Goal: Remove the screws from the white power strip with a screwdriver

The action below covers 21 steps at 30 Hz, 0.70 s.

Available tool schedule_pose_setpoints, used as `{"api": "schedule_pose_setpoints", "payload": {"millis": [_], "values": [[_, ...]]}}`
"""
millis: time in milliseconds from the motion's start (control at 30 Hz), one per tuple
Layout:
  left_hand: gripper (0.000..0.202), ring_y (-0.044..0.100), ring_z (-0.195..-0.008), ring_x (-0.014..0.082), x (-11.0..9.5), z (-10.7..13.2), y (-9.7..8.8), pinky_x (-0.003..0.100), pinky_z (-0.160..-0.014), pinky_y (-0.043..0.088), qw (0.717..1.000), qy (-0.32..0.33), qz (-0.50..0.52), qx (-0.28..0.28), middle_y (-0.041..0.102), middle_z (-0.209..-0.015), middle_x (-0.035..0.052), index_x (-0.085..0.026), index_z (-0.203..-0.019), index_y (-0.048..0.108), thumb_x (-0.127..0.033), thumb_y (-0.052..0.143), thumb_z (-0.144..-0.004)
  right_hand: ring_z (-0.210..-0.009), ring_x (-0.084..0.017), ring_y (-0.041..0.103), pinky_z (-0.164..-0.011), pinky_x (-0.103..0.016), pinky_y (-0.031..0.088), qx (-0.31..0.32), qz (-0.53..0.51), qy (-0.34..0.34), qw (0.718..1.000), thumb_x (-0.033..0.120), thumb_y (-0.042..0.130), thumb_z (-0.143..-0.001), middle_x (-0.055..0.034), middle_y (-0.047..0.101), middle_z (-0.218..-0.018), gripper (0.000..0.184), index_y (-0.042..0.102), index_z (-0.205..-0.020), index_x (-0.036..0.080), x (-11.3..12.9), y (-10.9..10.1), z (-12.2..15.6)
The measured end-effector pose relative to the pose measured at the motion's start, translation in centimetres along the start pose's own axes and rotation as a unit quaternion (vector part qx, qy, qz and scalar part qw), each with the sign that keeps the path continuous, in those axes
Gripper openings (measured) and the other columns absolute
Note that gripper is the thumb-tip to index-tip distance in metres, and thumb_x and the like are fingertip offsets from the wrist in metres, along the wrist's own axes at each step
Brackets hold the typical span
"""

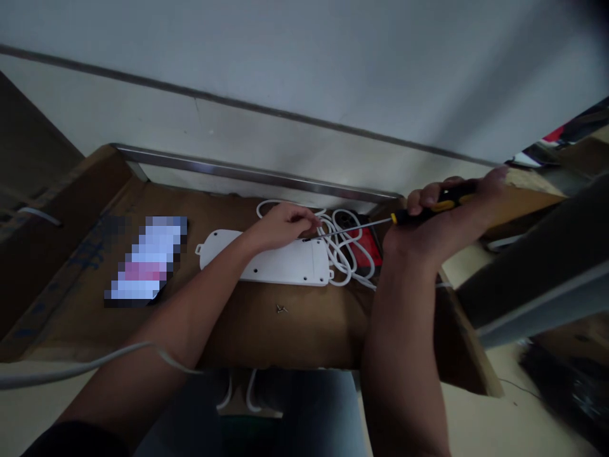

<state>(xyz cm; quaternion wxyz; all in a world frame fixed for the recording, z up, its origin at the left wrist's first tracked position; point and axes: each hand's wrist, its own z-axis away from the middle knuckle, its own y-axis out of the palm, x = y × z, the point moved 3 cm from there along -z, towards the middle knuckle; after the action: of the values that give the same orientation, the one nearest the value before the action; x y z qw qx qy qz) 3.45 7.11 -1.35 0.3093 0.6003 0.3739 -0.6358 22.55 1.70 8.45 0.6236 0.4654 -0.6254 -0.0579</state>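
Observation:
A white power strip point(280, 261) lies back-side up on a brown cardboard surface point(304, 324). My left hand point(285, 223) rests on its far right end, fingers pinched near the tip of a screwdriver point(375, 223). My right hand point(440, 219) is closed around the screwdriver's black and yellow handle, and the metal shaft points left toward the strip. The strip's coiled white cord point(342, 247) lies just right of it.
Loose screws point(282, 309) lie on the cardboard in front of the strip. A blurred-out flat item point(147, 257) sits at the left. A red and black object point(366, 244) lies under the cord. A metal rail point(247, 170) runs along the wall. A grey cable point(85, 365) crosses my left arm.

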Motion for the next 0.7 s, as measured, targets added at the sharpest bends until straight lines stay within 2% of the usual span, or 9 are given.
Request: {"api": "schedule_pose_setpoints", "payload": {"millis": [133, 300, 433, 533, 600, 700], "values": [[0.031, 0.072, -0.084, 0.0133, 0.2, -0.1, 0.1, 0.027, -0.086, 0.055, 0.998, 0.006, -0.057, 0.017, 0.083, -0.095, 0.0052, -0.017, -0.094, 0.084, -0.006, 0.056, -0.087, -0.046, -0.003, 0.037, -0.039, -0.018, 0.025, 0.044, -0.029, -0.055, 0.997, 0.035, 0.041, -0.108, 0.0059, 0.039, -0.072, 0.025, 0.041, -0.086, 0.022, -0.5, 0.8, 0.3], [0.032, 0.073, -0.093, 0.0160, -0.2, 0.1, 0.3, 0.028, -0.091, 0.054, 0.995, 0.008, -0.100, 0.028, 0.084, -0.098, 0.0046, -0.017, -0.095, 0.084, -0.006, 0.056, -0.085, -0.046, -0.005, 0.042, -0.039, -0.016, 0.026, 0.193, -0.064, -0.095, 0.975, 0.044, 0.039, -0.100, 0.0054, 0.046, -0.070, 0.024, 0.050, -0.095, 0.024, -1.3, 2.6, 1.1], [0.030, 0.068, -0.081, 0.0135, 0.0, 0.1, 0.4, 0.027, -0.084, 0.052, 0.998, 0.008, -0.059, 0.017, 0.079, -0.088, 0.0030, -0.016, -0.091, 0.080, -0.005, 0.052, -0.087, -0.054, -0.006, 0.049, -0.044, -0.019, 0.034, 0.293, -0.034, -0.127, 0.947, 0.048, 0.056, -0.095, 0.0048, 0.051, -0.075, 0.023, 0.054, -0.100, 0.025, -1.2, 4.5, 2.6], [0.032, 0.064, -0.075, 0.0123, 0.1, 0.0, 0.4, 0.026, -0.078, 0.049, 1.000, 0.005, -0.027, 0.002, 0.073, -0.080, 0.0014, -0.015, -0.089, 0.076, -0.004, 0.047, -0.087, -0.060, -0.007, 0.054, -0.053, -0.024, 0.047, 0.341, 0.004, -0.174, 0.924, 0.048, 0.071, -0.093, 0.0035, 0.053, -0.084, 0.028, 0.056, -0.097, 0.026, -1.2, 5.7, 2.8], [0.031, 0.061, -0.072, 0.0123, 0.3, 0.0, 0.4, 0.026, -0.075, 0.047, 1.000, -0.001, -0.013, -0.014, 0.069, -0.077, 0.0010, -0.015, -0.087, 0.074, -0.004, 0.045, -0.087, -0.068, -0.009, 0.062, -0.061, -0.027, 0.055, 0.369, 0.017, -0.194, 0.909, 0.044, 0.082, -0.086, 0.0024, 0.055, -0.092, 0.034, 0.054, -0.095, 0.026, -1.8, 6.5, 2.3], [0.029, 0.059, -0.070, 0.0130, 0.6, -0.2, 0.4, 0.026, -0.073, 0.046, 1.000, 0.002, -0.010, -0.027, 0.067, -0.074, 0.0007, -0.015, -0.083, 0.071, -0.006, 0.044, -0.088, -0.073, -0.010, 0.066, -0.063, -0.027, 0.058, 0.404, 0.010, -0.163, 0.900, 0.038, 0.089, -0.078, 0.0011, 0.062, -0.105, 0.046, 0.047, -0.093, 0.026, -3.4, 7.7, 1.5]]}}
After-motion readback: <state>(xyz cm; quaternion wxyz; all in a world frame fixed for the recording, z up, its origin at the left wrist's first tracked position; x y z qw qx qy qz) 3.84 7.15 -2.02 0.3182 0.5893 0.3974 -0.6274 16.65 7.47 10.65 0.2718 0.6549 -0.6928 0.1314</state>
